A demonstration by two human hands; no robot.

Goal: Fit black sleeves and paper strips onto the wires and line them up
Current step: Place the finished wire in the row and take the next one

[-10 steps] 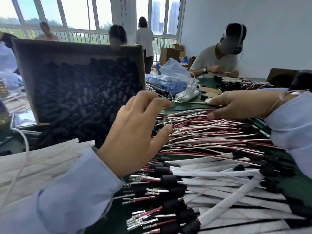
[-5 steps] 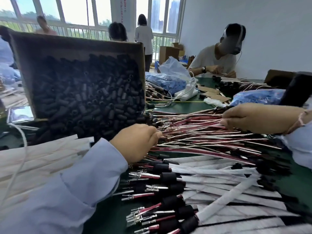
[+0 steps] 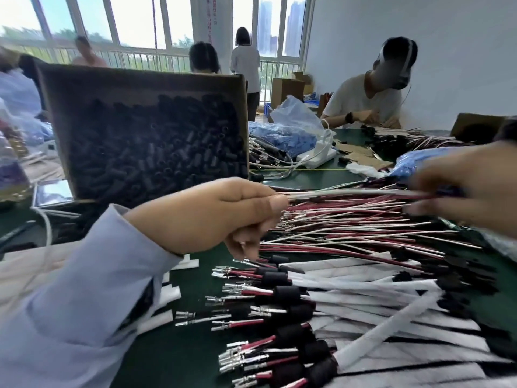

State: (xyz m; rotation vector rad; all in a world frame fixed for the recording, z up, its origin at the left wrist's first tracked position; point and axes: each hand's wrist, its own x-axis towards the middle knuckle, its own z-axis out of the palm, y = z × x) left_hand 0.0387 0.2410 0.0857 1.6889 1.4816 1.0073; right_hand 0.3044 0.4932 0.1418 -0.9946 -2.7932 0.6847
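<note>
Behind the left hand a tilted cardboard box [image 3: 140, 85] stands open towards the camera, heaped with short black tubular sleeves [image 3: 156, 152], matte and rubbery-looking. The left hand [image 3: 212, 214], in a pale blue cuff, is curled and pinches the near ends of a few thin wires [image 3: 349, 193] between thumb and forefinger. These wires run taut across to the right hand [image 3: 470, 186], which is blurred but closes its fingers on their far, dark end. Under that span, between the hands, lies a loose pile [image 3: 349, 228] of red and white insulated wires with small metal terminals. Nearer than both hands, on the green surface [image 3: 190, 345], finished leads [image 3: 282, 295] lie roughly side by side, each with a black sleeve by its terminals and a flat white paper strip [image 3: 363, 299] wrapped along its length.
</note>
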